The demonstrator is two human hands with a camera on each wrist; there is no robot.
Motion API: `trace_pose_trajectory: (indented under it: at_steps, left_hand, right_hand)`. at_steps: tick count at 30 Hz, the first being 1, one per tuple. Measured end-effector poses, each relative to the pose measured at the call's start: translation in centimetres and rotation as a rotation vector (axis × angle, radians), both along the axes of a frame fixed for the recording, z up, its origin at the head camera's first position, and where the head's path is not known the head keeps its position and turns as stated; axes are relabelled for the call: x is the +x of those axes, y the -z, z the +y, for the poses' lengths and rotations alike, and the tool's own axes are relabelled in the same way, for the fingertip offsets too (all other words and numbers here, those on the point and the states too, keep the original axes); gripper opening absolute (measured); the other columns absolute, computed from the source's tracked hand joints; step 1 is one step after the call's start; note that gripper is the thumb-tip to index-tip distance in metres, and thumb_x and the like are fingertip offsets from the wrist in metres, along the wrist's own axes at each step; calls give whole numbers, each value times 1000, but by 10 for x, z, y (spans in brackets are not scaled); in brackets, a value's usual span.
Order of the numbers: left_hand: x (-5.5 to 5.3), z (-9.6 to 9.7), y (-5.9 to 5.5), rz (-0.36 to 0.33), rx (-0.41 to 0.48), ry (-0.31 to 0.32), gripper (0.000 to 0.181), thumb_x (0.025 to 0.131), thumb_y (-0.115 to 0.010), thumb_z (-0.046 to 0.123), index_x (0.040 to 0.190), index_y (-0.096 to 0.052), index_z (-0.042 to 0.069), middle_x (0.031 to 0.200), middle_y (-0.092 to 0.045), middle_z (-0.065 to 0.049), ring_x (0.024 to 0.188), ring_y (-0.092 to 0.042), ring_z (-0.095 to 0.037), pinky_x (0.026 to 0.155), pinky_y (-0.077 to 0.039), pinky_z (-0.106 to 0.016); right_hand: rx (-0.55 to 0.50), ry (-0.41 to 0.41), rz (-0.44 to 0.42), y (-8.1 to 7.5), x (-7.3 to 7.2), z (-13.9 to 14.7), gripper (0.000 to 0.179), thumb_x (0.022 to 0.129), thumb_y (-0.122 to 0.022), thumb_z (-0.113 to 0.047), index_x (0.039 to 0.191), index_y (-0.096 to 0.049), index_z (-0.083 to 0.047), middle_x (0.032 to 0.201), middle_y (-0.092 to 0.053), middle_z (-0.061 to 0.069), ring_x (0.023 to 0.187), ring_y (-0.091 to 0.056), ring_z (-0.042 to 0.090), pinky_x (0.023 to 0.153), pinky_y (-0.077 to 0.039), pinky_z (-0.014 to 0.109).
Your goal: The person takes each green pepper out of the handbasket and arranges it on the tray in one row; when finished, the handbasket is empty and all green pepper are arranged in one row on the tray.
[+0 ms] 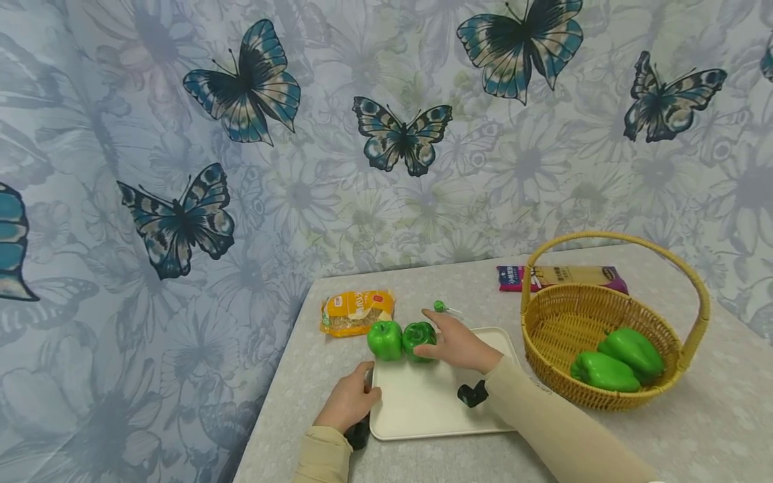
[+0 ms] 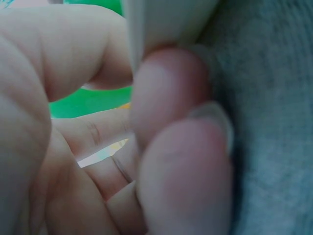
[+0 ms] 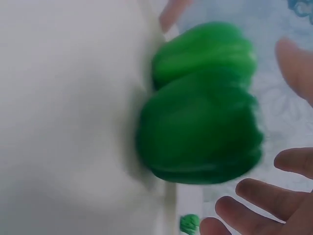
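Note:
A cream rectangular tray [image 1: 423, 402] lies on the table, and my left hand [image 1: 349, 401] grips its left edge. The left wrist view shows that hand's fingertips [image 2: 171, 93] against the tray's rim. Two green bell peppers stand side by side at the tray's far left: a lighter one [image 1: 384, 340] and a darker one [image 1: 417, 339]. Over the darker pepper hovers my right hand [image 1: 455, 342], thumb and fingers spread. In the right wrist view its fingers [image 3: 259, 210] are apart from the darker pepper [image 3: 200, 127].
To the right stands a wicker basket [image 1: 552, 315] with a tall handle, holding two green peppers [image 1: 631, 352]. An orange food packet [image 1: 356, 312] lies at the far left. Behind are a purple packet [image 1: 561, 278] and a small green-headed item [image 1: 439, 306]. A butterfly-patterned wall backs the table.

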State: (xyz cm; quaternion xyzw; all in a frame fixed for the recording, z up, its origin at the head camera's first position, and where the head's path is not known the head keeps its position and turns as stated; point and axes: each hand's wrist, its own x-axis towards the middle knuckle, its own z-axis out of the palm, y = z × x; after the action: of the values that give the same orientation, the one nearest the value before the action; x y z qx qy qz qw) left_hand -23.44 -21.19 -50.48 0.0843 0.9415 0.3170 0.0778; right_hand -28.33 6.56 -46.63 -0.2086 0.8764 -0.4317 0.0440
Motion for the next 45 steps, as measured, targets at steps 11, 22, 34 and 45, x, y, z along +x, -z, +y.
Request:
trace_pose_trajectory:
  at_steps: [11,22,34,45]
  left_hand:
    - [-3,0,4,-9,-39,-7,62,96,-66,20,152,-44,2,83,-64,-3,64,-58,-17,57,-46,-35]
    - [-5,-1,5,8,-31,8,61,96,-65,20,150,-45,2,84,-64,-3,67,-57,-17,58,-46,-35]
    - [-5,0,5,-4,-31,-9,62,96,-65,21,151,-44,2,86,-66,-4,68,-58,-17,59,-47,-34]
    - [-6,0,5,-8,-28,-12,62,96,-65,22,151,-44,2,87,-66,-5,69,-59,-17,60,-48,-35]
  right_hand:
    - [16,81,166,-60,36,114,55,100,-65,-44,144,-58,-12,143,-59,12,128,-56,36,99,-50,56]
    - [109,111,-28,-41,34,209,46,103,-61,-44,127,-69,-6,120,-71,9,110,-66,26,92,-55,48]
    - [234,53,-182,-9,27,212,31,102,-64,-34,99,-74,-5,81,-71,5,72,-67,21,65,-54,35]
    - [264,45,-214,-6,26,211,43,103,-61,-40,74,-73,-9,62,-66,4,58,-59,16,59,-47,31]
